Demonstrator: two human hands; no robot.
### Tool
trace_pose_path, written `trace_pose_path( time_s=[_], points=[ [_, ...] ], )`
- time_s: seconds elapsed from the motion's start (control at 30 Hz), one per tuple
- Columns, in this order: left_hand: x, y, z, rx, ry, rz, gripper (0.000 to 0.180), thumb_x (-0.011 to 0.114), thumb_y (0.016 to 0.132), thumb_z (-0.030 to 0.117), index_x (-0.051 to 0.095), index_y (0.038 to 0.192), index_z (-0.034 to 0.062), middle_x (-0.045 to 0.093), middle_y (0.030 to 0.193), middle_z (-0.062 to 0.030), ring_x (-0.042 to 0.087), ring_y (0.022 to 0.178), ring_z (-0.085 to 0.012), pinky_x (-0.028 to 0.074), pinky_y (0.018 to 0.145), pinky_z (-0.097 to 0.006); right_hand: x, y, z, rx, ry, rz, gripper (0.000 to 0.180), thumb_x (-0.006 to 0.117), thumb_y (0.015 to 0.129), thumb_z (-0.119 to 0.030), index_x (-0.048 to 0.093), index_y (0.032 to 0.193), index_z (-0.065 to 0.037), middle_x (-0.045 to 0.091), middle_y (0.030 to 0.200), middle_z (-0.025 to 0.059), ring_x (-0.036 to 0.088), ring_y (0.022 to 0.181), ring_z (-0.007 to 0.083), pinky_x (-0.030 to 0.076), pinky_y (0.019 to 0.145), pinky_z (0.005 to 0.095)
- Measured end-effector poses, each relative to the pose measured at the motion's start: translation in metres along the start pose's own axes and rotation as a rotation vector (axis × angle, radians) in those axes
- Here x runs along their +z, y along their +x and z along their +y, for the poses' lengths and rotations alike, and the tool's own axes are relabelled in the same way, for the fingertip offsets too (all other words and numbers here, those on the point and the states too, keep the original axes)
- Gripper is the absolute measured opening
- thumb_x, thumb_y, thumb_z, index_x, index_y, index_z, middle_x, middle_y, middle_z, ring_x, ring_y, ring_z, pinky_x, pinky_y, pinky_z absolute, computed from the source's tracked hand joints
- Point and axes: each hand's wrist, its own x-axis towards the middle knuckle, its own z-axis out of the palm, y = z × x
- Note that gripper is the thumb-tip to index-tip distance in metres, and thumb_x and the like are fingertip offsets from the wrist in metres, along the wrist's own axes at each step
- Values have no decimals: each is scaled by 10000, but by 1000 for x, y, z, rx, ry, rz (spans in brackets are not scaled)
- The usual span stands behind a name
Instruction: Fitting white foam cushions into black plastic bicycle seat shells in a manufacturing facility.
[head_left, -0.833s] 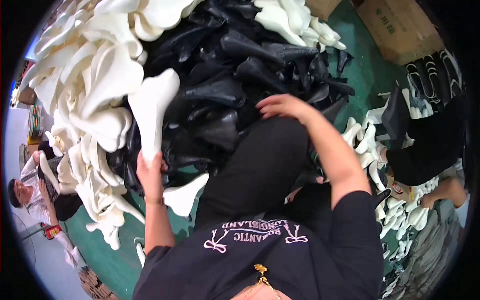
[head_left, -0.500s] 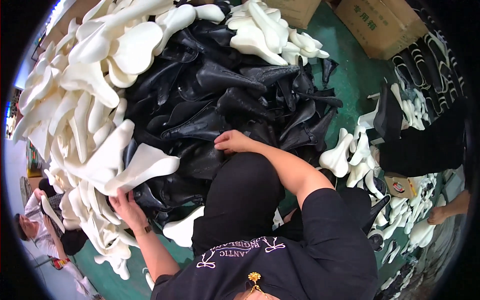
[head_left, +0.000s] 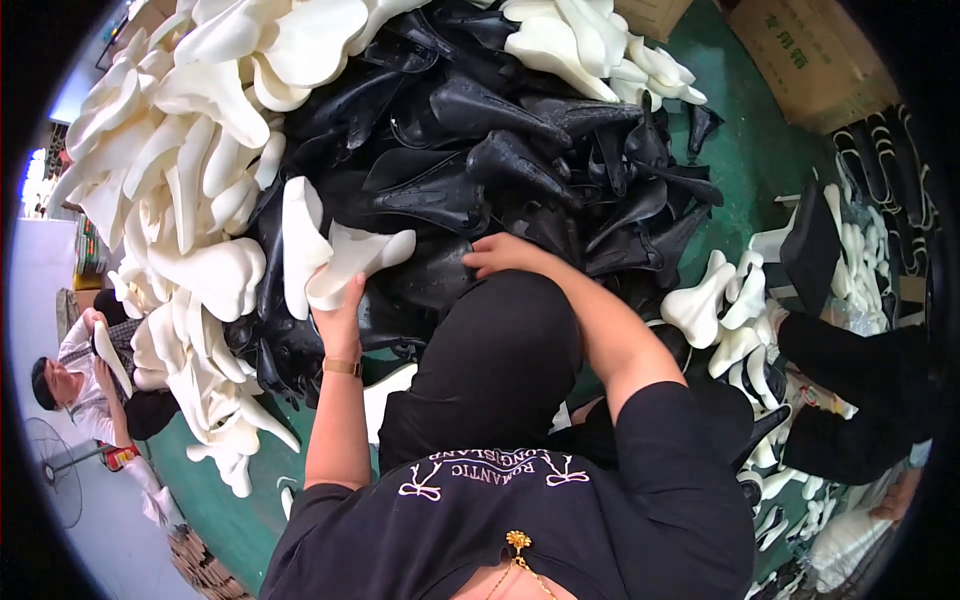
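Note:
My left hand (head_left: 340, 318) is closed around the lower end of a white foam bicycle saddle pad (head_left: 365, 258), raised over the black pieces. A second white saddle pad (head_left: 302, 245) stands upright against it on the left; whether my fingers also grip that one is hard to see. Just beyond my raised knee, my right hand (head_left: 497, 254) has its fingers bent at the edge of a black saddle cover (head_left: 430, 276), its fingertips partly hidden. Under and beyond both hands spreads a heap of glossy black saddle covers (head_left: 515, 165).
A tall pile of white saddle pads (head_left: 205, 275) rises on the left, with more white pads (head_left: 565, 45) at the far side. A cardboard box (head_left: 815, 60) stands far right. One person (head_left: 85, 375) sits at left holding a white pad; another person's dark-clothed leg (head_left: 850, 350) is at right.
My left hand has moved up and right, away from the white pile, bringing white pads over the black heap. My right hand stays by the same black piece. The whole view has shifted slightly.

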Motion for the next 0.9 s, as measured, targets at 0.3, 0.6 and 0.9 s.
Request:
trace_pose_path(
  time_s=[0.3,0.6,0.9],
  points=[
    [-44,40,51,-146,-786,-70,416,550,936,311,500,1279,81,552,1289,-75,536,1153,-230,438,961,-383,-57,-62,-88,-213,82,568,300,756,745,-123,562,965,-61,586,854,30,575,703,127,517,554,282],
    [13,26,126,-225,-1025,-155,662,473,895,507,436,1365,42,484,1380,-121,447,1271,-312,310,1101,-464,-105,-252,-92,-472,625,1133,528,702,729,-31,414,1171,-15,577,969,93,610,838,168,561,607,305],
    [59,-26,144,-346,-1121,-751,614,441,927,499,437,1344,49,466,1390,-132,445,1261,-300,341,1083,-461,-19,-239,-2,147,-384,1138,685,551,704,-45,341,1355,-88,602,1085,286,566,1038,443,457,875,480]
  ],
)
